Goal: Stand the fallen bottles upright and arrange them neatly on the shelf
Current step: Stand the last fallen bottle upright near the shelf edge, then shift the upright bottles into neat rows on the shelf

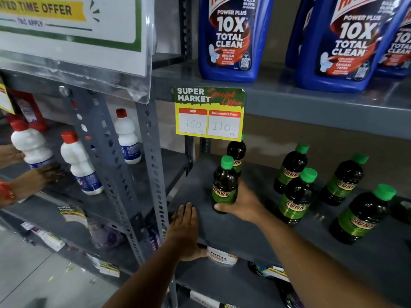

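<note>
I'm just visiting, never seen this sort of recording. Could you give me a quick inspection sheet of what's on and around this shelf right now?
Surface: grey metal shelf, bare at its left end.
Job's things: six dark bottles with green caps, all upright; none seen lying down.
Clutter: price tag hanging from the shelf above.
Hands: right hand wrapped around the front left bottle; left hand flat on the shelf edge, empty.
Cables: nothing seen.
Surroundings: blue cleaner bottles above; white bottles with red caps on the neighbouring rack, where another person's hands reach in.
</note>
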`<action>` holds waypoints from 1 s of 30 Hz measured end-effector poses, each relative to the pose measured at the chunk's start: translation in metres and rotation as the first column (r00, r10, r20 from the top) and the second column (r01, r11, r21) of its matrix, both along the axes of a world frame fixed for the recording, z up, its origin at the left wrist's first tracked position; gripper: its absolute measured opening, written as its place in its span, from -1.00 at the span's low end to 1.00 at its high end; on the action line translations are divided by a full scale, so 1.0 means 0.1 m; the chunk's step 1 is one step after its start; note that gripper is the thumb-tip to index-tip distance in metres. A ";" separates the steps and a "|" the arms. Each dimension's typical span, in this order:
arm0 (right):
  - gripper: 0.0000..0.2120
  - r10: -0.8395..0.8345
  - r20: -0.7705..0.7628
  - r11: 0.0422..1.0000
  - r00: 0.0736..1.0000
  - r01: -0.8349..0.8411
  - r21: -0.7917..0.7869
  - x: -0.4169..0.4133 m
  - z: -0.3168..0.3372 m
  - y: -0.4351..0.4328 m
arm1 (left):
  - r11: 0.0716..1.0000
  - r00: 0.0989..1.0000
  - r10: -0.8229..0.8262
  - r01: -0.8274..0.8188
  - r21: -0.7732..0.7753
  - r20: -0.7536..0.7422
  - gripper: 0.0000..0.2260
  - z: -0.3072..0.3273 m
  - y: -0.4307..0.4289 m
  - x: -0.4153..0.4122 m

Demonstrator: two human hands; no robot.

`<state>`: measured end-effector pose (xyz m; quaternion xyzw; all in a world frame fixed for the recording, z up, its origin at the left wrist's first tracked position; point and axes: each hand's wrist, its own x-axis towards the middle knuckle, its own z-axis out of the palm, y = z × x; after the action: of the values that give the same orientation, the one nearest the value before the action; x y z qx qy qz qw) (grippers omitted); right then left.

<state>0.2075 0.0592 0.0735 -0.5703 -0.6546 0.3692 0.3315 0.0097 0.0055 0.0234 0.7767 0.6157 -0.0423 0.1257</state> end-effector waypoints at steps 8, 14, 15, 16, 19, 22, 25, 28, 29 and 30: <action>-0.02 -0.056 -0.086 0.996 0.995 0.061 0.057 -0.03 -0.11 -0.12 | 1.000 1.000 -0.014 0.014 0.005 -0.019 0.12 0.03 -0.01 0.01; -0.26 -0.374 -0.257 0.840 0.891 0.443 0.313 0.15 -0.40 -0.91 | 0.999 1.000 -0.014 0.014 0.036 -0.012 0.12 -0.03 0.01 -0.01; -0.34 -0.465 -0.275 0.766 0.841 0.538 0.351 0.26 -0.48 -1.03 | 0.999 1.000 -0.008 0.008 0.045 -0.006 0.12 -0.03 0.01 -0.03; -0.38 -0.572 -0.284 0.665 0.769 0.638 0.388 0.44 -0.54 -1.15 | 0.998 1.000 -0.010 0.010 0.057 -0.009 0.12 -0.04 0.02 -0.01; -0.26 -0.818 -0.256 0.385 0.515 0.822 0.420 1.11 -0.65 -1.31 | 0.995 0.999 -0.024 0.027 0.098 -0.033 0.11 -0.02 0.06 -0.02; -0.04 -0.907 -0.194 0.316 0.374 0.909 0.274 1.68 -0.50 -1.32 | 0.992 0.999 -0.029 0.034 0.123 -0.040 0.09 -0.05 0.11 -0.04; 0.05 -0.854 -0.142 0.467 0.501 0.858 0.214 1.98 -0.26 -1.26 | 0.992 0.996 -0.048 0.056 0.109 -0.073 0.09 -0.09 0.14 -0.03; -0.10 -0.791 -0.093 0.584 0.605 0.792 0.177 2.11 -0.14 -1.15 | 0.993 0.993 -0.062 0.072 0.093 -0.105 0.09 -0.10 0.15 -0.04; -0.13 -0.786 -0.076 0.600 0.613 0.787 0.145 2.12 -0.13 -1.12 | 0.993 0.992 -0.061 0.072 0.096 -0.112 0.09 -0.10 0.14 -0.04; -0.15 -0.784 -0.063 0.609 0.618 0.785 0.118 2.14 -0.15 -1.11 | 0.993 0.991 -0.058 0.070 0.097 -0.117 0.08 -0.09 0.14 -0.05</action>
<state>0.4213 -0.0514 0.0580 -0.7746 -0.3615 0.1438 0.4986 0.0049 0.0194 0.0140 0.7978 0.5980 -0.0595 0.0496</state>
